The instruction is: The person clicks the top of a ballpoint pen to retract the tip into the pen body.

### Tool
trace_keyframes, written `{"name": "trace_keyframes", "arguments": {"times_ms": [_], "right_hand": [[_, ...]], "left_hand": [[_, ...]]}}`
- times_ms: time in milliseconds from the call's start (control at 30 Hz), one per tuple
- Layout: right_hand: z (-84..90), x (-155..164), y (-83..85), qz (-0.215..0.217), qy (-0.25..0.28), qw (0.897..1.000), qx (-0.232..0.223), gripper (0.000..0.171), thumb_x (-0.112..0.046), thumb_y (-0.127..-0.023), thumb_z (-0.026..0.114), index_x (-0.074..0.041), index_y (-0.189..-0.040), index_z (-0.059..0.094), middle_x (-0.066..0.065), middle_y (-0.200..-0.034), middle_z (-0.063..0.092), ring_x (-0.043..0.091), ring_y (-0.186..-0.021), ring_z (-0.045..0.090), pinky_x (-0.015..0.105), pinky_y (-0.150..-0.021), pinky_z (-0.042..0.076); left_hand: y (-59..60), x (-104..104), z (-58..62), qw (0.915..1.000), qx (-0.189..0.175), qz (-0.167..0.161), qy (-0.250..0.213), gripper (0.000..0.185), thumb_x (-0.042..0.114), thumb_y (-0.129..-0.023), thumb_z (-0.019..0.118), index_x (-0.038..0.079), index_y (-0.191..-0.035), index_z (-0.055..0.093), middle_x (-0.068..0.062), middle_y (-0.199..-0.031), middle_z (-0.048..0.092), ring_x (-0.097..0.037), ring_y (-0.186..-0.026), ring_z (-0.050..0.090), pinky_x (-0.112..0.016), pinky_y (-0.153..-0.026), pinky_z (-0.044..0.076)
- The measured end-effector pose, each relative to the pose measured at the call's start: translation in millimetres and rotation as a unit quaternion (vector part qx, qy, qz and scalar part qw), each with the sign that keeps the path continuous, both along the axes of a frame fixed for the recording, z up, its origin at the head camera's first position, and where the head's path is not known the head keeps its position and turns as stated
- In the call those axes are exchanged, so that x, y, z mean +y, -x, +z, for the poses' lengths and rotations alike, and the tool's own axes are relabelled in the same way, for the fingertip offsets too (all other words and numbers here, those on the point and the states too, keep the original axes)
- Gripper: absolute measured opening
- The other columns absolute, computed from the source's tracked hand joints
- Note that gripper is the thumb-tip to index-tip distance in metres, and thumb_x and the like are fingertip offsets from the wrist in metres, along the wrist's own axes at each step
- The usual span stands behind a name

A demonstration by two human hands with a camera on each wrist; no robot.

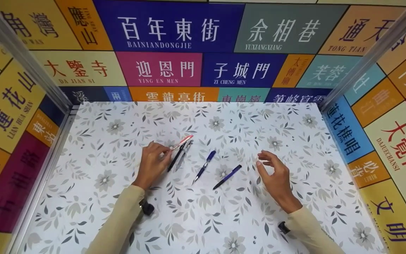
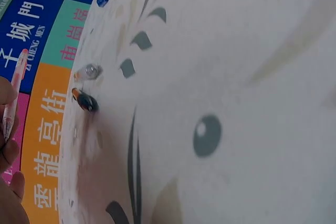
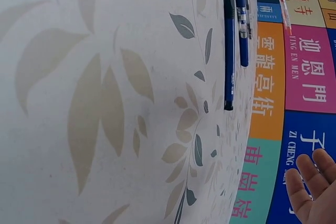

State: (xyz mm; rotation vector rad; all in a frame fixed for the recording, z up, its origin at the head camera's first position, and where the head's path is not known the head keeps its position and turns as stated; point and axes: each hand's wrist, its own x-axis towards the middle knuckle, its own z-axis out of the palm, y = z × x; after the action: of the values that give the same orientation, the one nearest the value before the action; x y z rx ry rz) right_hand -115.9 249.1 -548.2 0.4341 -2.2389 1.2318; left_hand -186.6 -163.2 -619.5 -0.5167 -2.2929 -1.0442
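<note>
Floral-papered counter (image 1: 118, 218), loud street-sign walls: left hand (image 1: 152, 163) pinches a red-capped pen (image 1: 183, 141), lifted clear of the black pen (image 1: 175, 157) and, seemingly, a grey one beside it. Right hand (image 1: 277, 178) hovers loose-fingered, empty, near two blue pens (image 1: 204, 166).

Red pen (image 1: 182, 142) partly behind left hand (image 1: 152, 163)

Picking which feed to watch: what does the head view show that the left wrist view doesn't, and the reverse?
Only the head view shows both hands: the left hand pinching the red pen, the right hand empty above the table, and the dark blue pen.

Only the left wrist view shows the black pen and grey pen end-on, lying side by side.

Both show the red pen, the black and grey pens and the floral table covering.
</note>
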Motion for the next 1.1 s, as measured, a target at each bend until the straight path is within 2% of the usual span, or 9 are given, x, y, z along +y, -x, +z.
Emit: {"name": "trace_keyframes", "arguments": {"times_ms": [100,267,400,500,600,700,867,1100], "right_hand": [[0.4,-1,-0.4,0.003,0.002,1.0,0.0,0.039,0.017,-0.092,0.076,0.012,-0.13,0.069,0.03,-0.114,0.076,0.047,-0.105,0.073,0.036,-0.09,0.06],[-0.4,-2,-1.2,0.008,0.017,1.0,-0.011,0.038,0.017,-0.092,0.075,0.012,-0.13,0.069,0.03,-0.114,0.076,0.047,-0.104,0.074,0.049,-0.087,0.06],[-0.8,-4,-1.4,0.01,0.048,0.998,-0.042,0.036,0.015,-0.095,0.073,0.013,-0.131,0.068,0.03,-0.115,0.076,0.047,-0.104,0.073,0.031,-0.091,0.06],[-5.2,-6,-0.2,0.0,0.074,0.994,-0.082,0.036,0.013,-0.098,0.072,0.011,-0.134,0.068,0.03,-0.117,0.076,0.039,-0.104,0.074,0.018,-0.094,0.055],[-14.9,-4,3.1,-0.005,0.102,0.987,-0.121,0.037,0.01,-0.101,0.071,0.008,-0.137,0.067,0.028,-0.12,0.075,0.027,-0.105,0.074,0.019,-0.093,0.056],[-23.3,-3,6.3,0.003,0.127,0.982,-0.136,0.037,0.009,-0.102,0.07,0.004,-0.139,0.067,0.025,-0.121,0.076,0.022,-0.104,0.075,0.02,-0.092,0.058],[-23.8,-7,6.1,0.031,0.149,0.98,-0.127,0.037,0.004,-0.104,0.07,0.001,-0.141,0.066,0.021,-0.121,0.076,0.022,-0.106,0.076,0.022,-0.094,0.057],[-21.8,-19,5.9,0.075,0.18,0.973,-0.126,0.041,0.001,-0.107,0.067,0.004,-0.147,0.06,0.027,-0.123,0.073,0.021,-0.108,0.076,0.027,-0.092,0.06]], "left_hand": [[-3.6,5,5.0,1.0,0.005,-0.004,-0.004,0.005,0.008,-0.095,0.085,0.006,-0.092,0.082,-0.003,-0.086,0.073,-0.027,-0.088,0.066,-0.049,-0.08,0.045],[-10.5,14,12.9,0.9999,0.006,-0.011,-0.007,0.006,0.01,-0.096,0.085,0.007,-0.093,0.081,-0.004,-0.089,0.072,-0.027,-0.09,0.065,-0.047,-0.08,0.043],[-15.0,21,17.6,0.9996,0.02,-0.018,-0.013,0.005,0.008,-0.094,0.086,0.007,-0.094,0.081,-0.003,-0.091,0.073,-0.027,-0.09,0.065,-0.046,-0.081,0.042],[-17.9,27,20.7,0.9991,0.027,-0.025,-0.023,0.004,0.008,-0.094,0.085,0.006,-0.094,0.081,-0.003,-0.091,0.073,-0.027,-0.09,0.065,-0.047,-0.083,0.043],[-20.8,32,23.5,0.9988,0.025,-0.029,-0.031,0.004,0.009,-0.095,0.084,0.006,-0.094,0.08,-0.002,-0.091,0.072,-0.026,-0.091,0.064,-0.047,-0.086,0.043],[-22.7,37,24.9,0.9985,0.027,-0.03,-0.038,0.004,0.007,-0.093,0.085,0.008,-0.095,0.081,0.0,-0.091,0.072,-0.024,-0.091,0.064,-0.045,-0.084,0.044],[-25.5,45,26.0,0.998,0.031,-0.033,-0.044,0.006,0.006,-0.093,0.085,0.008,-0.097,0.082,-0.002,-0.093,0.073,-0.024,-0.092,0.065,-0.044,-0.083,0.044],[-28.8,54,24.6,0.9964,0.037,-0.044,-0.062,0.004,0.008,-0.094,0.084,0.006,-0.097,0.082,-0.001,-0.092,0.074,-0.026,-0.092,0.066,-0.045,-0.083,0.044]]}}
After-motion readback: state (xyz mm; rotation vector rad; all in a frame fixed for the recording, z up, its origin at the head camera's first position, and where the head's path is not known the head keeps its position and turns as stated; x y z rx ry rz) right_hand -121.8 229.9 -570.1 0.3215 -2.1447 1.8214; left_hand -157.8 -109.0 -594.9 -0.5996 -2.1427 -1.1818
